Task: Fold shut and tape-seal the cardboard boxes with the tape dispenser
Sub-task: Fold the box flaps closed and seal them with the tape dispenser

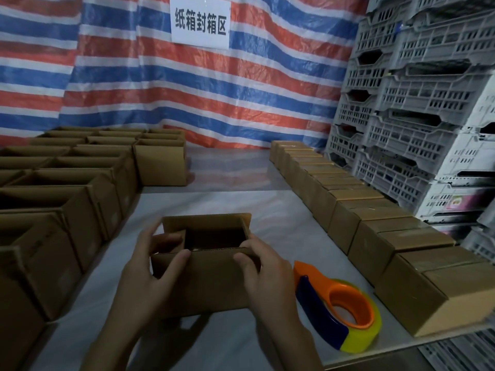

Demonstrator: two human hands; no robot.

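The brown cardboard box [211, 285], judged light and crushable, is gripped at its flaps by the curled left hand [146, 279] and right hand [265, 277].

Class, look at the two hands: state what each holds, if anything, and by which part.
Both hold the open cardboard box. The left hand grips its left side, the right hand its right side, thumbs on the near top edge.

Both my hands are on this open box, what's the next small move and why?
Probably press the flaps down shut. The box is open with its far flap upright, the left hand and right hand both grip it, and the tape dispenser lies untouched at the right.
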